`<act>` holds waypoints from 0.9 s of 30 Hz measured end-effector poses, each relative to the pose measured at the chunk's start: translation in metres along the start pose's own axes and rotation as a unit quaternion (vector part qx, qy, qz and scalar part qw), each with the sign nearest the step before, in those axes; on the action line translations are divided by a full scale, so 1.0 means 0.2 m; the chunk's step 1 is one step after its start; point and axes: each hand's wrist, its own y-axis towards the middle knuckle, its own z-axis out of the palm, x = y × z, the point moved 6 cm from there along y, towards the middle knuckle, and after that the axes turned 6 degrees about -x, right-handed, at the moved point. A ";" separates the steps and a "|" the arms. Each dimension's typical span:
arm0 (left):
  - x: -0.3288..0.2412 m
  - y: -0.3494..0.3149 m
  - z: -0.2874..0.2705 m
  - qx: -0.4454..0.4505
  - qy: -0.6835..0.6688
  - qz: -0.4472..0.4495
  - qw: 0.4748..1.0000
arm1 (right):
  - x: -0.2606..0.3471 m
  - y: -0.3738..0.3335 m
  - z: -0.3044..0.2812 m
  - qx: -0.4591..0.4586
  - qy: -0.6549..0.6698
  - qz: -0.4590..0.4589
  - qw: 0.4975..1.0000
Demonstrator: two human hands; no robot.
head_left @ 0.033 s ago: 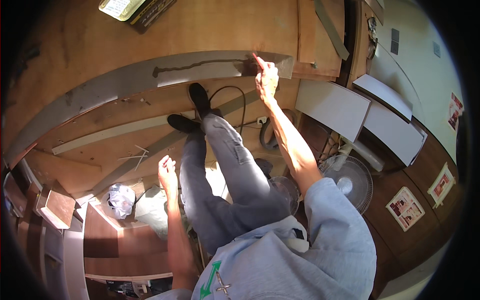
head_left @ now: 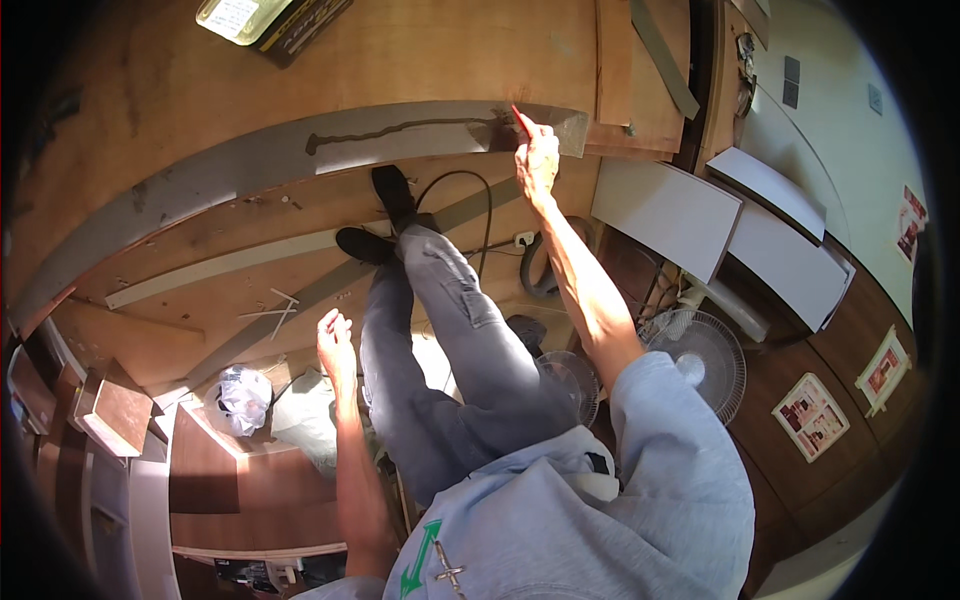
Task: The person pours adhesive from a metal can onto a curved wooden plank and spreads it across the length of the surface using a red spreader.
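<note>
My right hand (head_left: 538,165) is closed on a thin red tool (head_left: 522,121), whose exact kind is hidden by the fingers. Its tip is over the right end of a long grey strip (head_left: 230,175) lying along the edge of a wooden work surface (head_left: 420,60). A dark brown, wet-looking smear (head_left: 400,128) runs along the strip and widens beside the tool. Lower down, my left hand (head_left: 336,340) hangs over the floor area with its fingers loosely curled, and nothing shows in it.
A metal can (head_left: 240,18) lies at the top left. White panels (head_left: 668,210) lean at the right, near a fan (head_left: 695,365). A black cable (head_left: 488,215), a pale strip (head_left: 220,268) and thin white scraps (head_left: 280,310) lie around my feet. Plastic bags (head_left: 243,400) rest at lower left.
My right hand and the red tool have shifted slightly to the right. My upper foot has moved a little to the left. My left hand stays almost in place.
</note>
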 end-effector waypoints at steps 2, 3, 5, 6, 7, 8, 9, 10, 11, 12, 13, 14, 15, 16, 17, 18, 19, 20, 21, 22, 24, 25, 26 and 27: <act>-0.06 0.01 -0.05 -0.016 0.004 -0.001 1.000 | -0.04 -0.01 0.07 0.023 0.011 0.064 0.998; -0.08 0.01 -0.03 -0.014 -0.006 -0.007 1.000 | -0.12 0.00 0.09 0.035 -0.009 0.098 0.995; -0.15 0.04 0.00 -0.017 -0.019 -0.006 1.000 | -0.19 -0.04 0.14 0.056 0.005 0.189 0.980; -0.19 0.06 0.00 -0.018 -0.022 -0.004 1.000 | -0.16 -0.05 0.18 0.056 -0.019 0.193 0.979; -0.23 0.07 0.10 0.007 -0.035 -0.005 0.999 | -0.25 -0.01 0.13 0.039 -0.065 0.194 0.978; -0.27 0.07 0.09 0.002 -0.033 -0.008 0.999 | -0.17 -0.01 0.14 0.032 -0.048 0.202 0.978; -0.31 0.07 0.10 0.002 -0.035 -0.010 0.999 | -0.09 -0.01 0.17 0.049 -0.032 0.224 0.973; -0.34 0.06 0.12 0.006 -0.035 -0.013 0.999 | -0.03 -0.01 0.16 0.048 -0.017 0.225 0.973; -0.38 0.05 0.13 0.007 -0.039 -0.017 0.999 | 0.03 0.00 0.17 0.047 -0.001 0.221 0.974; -0.41 0.05 0.15 0.006 -0.040 -0.018 0.999 | 0.09 0.01 0.18 0.049 0.007 0.221 0.974; -0.45 0.04 0.16 0.007 -0.038 -0.019 0.999 | 0.13 0.00 0.18 0.037 0.034 0.209 0.977; -0.48 0.03 0.18 0.008 -0.035 -0.020 0.999 | 0.16 0.00 0.17 0.037 0.039 0.207 0.977; -0.52 0.03 0.19 0.010 -0.033 -0.020 0.999 | 0.18 -0.01 0.16 0.036 0.044 0.206 0.977; -0.53 0.04 0.18 0.004 -0.028 -0.020 0.999 | 0.19 -0.01 0.15 0.039 0.055 0.213 0.975; -0.55 0.05 0.16 0.005 -0.017 -0.008 1.000 | 0.19 -0.02 0.14 0.042 0.067 0.220 0.972; -0.57 0.08 0.13 0.007 -0.005 0.003 1.000 | 0.18 -0.02 0.13 0.045 0.079 0.228 0.969; -0.59 0.09 0.11 0.008 0.006 0.013 1.000 | 0.15 0.00 0.11 0.042 0.059 0.216 0.974; -0.63 0.11 0.09 0.008 -0.011 0.015 1.000 | 0.11 0.00 0.09 0.029 0.050 0.225 0.973; -0.66 0.13 0.07 0.006 -0.003 0.021 1.000 | 0.07 0.00 0.07 0.016 0.041 0.235 0.971; -0.70 0.14 0.07 0.010 0.005 0.024 1.000 | 0.02 0.00 0.07 0.026 0.045 0.252 0.966; -0.78 0.16 0.03 0.008 0.028 0.015 0.999 | -0.02 -0.01 0.10 0.032 0.047 0.257 0.965; -0.79 0.19 0.02 0.014 0.040 0.023 0.999 | -0.01 0.00 0.11 0.027 0.046 0.243 0.969; -0.79 0.22 0.00 0.020 0.053 0.029 0.998 | -0.01 0.00 0.11 0.021 0.046 0.240 0.969; -0.79 0.24 -0.02 0.025 0.065 0.036 0.997 | 0.00 -0.01 0.12 0.015 0.047 0.237 0.970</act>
